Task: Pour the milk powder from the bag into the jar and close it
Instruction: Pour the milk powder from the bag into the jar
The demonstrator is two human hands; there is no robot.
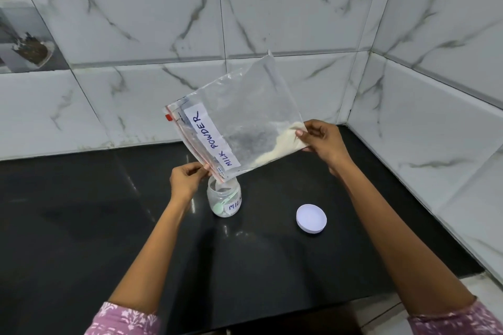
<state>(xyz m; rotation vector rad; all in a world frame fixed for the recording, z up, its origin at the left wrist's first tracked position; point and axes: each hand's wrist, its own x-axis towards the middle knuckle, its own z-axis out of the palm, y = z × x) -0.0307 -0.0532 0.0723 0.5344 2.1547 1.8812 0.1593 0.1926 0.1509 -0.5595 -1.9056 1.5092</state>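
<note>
A clear zip bag [245, 114] labelled MILK POWDER is held tilted above the counter, its zip end pointing down into the mouth of a small clear jar [223, 200]. Pale powder lies along the bag's lower right edge. My left hand [187, 178] pinches the zip end just over the jar. My right hand [322, 143] grips the bag's lower right corner, higher up. The jar stands upright with a green scoop inside and a white label. Its white lid [311, 218] lies flat on the counter to the right.
The black counter [81, 212] sits in a corner of white marble-patterned tiled walls [435, 117], close behind and to the right. A lighter ledge [408, 310] borders the counter's front right edge.
</note>
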